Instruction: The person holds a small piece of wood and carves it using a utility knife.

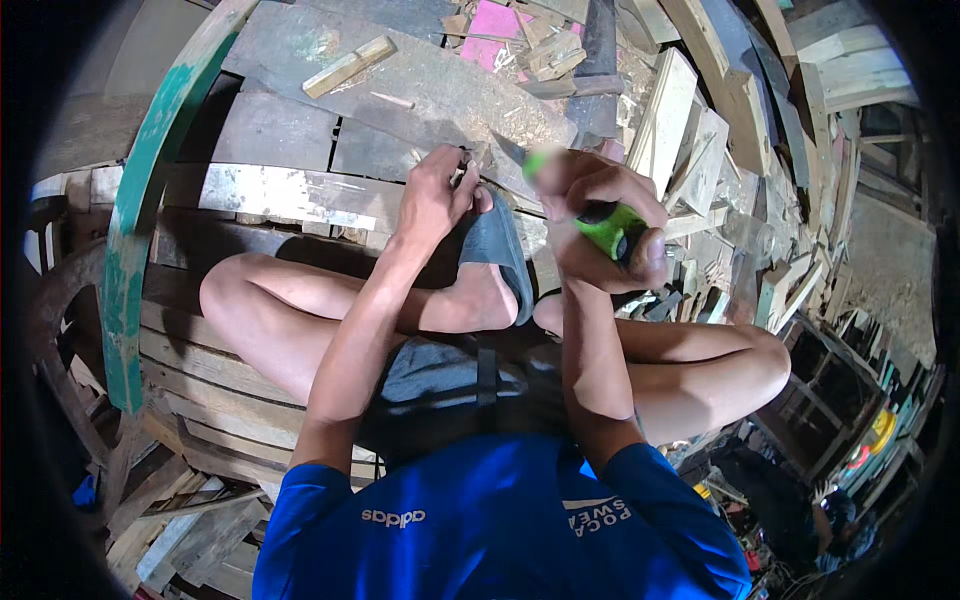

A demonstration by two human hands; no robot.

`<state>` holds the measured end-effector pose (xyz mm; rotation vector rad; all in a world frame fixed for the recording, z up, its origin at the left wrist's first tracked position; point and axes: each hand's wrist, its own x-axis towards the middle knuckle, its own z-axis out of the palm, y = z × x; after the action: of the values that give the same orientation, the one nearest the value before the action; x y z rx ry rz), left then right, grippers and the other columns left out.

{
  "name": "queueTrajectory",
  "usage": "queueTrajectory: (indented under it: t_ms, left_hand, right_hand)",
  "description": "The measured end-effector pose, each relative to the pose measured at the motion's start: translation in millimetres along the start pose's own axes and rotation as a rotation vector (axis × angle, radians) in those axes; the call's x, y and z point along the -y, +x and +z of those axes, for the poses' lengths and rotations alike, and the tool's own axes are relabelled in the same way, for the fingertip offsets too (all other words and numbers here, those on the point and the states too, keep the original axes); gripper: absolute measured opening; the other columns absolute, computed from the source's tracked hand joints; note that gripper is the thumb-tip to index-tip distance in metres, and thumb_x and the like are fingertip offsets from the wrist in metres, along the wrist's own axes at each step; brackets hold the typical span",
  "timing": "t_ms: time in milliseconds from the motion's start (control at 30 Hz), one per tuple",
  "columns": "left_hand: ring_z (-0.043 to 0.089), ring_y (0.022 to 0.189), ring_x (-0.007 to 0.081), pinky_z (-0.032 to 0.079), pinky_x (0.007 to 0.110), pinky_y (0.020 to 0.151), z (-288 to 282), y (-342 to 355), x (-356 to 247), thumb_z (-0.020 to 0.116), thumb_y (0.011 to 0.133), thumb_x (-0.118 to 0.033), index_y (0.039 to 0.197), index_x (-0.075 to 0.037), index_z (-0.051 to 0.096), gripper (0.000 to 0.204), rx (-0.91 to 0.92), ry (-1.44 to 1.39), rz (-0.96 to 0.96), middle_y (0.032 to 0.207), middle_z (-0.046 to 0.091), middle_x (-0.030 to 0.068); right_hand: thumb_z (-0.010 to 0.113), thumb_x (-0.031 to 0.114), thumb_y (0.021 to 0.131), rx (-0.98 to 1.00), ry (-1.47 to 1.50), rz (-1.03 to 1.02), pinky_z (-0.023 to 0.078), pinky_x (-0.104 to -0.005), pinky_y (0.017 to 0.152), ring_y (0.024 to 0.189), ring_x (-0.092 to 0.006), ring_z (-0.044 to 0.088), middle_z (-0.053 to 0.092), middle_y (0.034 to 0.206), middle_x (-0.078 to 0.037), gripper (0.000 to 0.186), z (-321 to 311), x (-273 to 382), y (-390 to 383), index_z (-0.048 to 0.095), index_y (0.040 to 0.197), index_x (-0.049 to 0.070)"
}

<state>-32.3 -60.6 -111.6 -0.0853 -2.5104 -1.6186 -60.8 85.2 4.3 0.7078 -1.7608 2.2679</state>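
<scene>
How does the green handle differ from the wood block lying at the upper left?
The green handle is bright green and black; the wood block is pale brown.
The green handle is gripped in the right hand; the wood block lies loose on the boards.
The green handle is partly hidden by fingers, while the wood block shows its whole length.
</scene>
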Motion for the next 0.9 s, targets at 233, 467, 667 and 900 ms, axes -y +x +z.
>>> queueTrajectory:
  t_ms: [233,467,667,900]
  left_hand:
    - [0.062,0.07,0.0297,0.046,0.035,0.055,3.4,-3.3,2.0,0.065,0.078,-0.003,0.092,0.004,0.059,0.017,-0.012,-0.029,-0.082,0.08,0.06,0.0201]
    - [0.061,0.074,0.0367,0.047,0.039,0.065,1.7,-1.2,2.0,0.066,0.077,-0.007,0.087,0.003,0.058,0.017,-0.037,-0.035,-0.179,0.08,0.061,0.0209]
    - [0.059,0.065,0.0395,0.046,0.042,0.057,2.8,4.1,-5.4,0.067,0.077,-0.008,0.083,0.003,0.054,0.018,-0.044,-0.029,-0.164,0.075,0.056,0.0216]
    - [0.06,0.063,0.0376,0.046,0.041,0.053,1.0,-3.8,-3.8,0.065,0.079,-0.005,0.082,0.003,0.054,0.014,-0.077,-0.075,-0.058,0.073,0.055,0.0219]
  right_hand:
    - [0.036,0.057,0.087,-0.057,-0.102,0.075,0.036,-0.0287,0.041,0.042,-0.0204,0.047,0.05,0.051,-0.012,0.071,11.3,-12.4,5.1,0.048,0.058,-0.006]
    - [0.034,0.052,0.087,0.001,-0.058,-0.015,0.041,-0.039,0.048,0.045,-0.0257,0.046,0.047,0.052,-0.015,0.067,22.1,-8.5,-1.2,0.048,0.062,-0.008]
    - [0.034,0.055,0.09,-0.005,-0.022,-0.074,0.041,-0.0307,0.043,0.043,-0.0211,0.049,0.049,0.05,-0.009,0.067,22.7,13.4,12.1,0.045,0.059,-0.003]
    - [0.041,0.057,0.085,-0.049,0.064,0.101,0.035,-0.0353,0.045,0.046,-0.0239,0.039,0.044,0.054,-0.013,0.066,16.5,-5.0,1.1,0.046,0.069,-0.007]
